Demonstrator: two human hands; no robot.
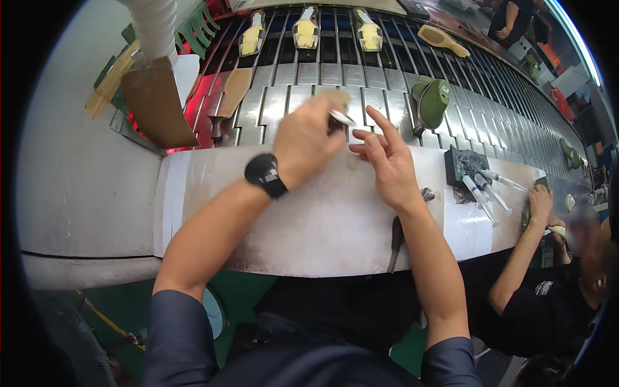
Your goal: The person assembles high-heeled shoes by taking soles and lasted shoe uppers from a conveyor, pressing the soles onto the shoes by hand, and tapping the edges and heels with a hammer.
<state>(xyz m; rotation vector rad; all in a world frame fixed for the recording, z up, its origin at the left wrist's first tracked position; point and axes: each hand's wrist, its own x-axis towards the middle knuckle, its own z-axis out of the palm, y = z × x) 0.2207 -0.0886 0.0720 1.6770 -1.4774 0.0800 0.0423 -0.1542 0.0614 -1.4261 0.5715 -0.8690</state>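
My left hand (pixel 308 138) is raised over the far edge of the pale work board (pixel 290 226), its fingers closed around a small dark-and-tan piece with a shiny pale rim (pixel 342 119). Motion blur and the fingers hide what kind of piece it is. Close by on the right, my right hand (pixel 390 164) has its fingers stretched and apart, with nothing in them. Beyond both hands runs a slatted metal conveyor (pixel 309 77). A tan heeled sole (pixel 236 90) lies on it to the left, and a green shoe (pixel 432 103) to the right.
Several pale shoe parts with yellow pads (pixel 306 29) and a tan shoe form (pixel 443 40) are farther along the conveyor. At right, syringes (pixel 487 190) lean by a dark block (pixel 465 164). A dark-handled tool (pixel 396 242) is beside my right forearm. A co-worker's hand (pixel 540 201) is farther right.
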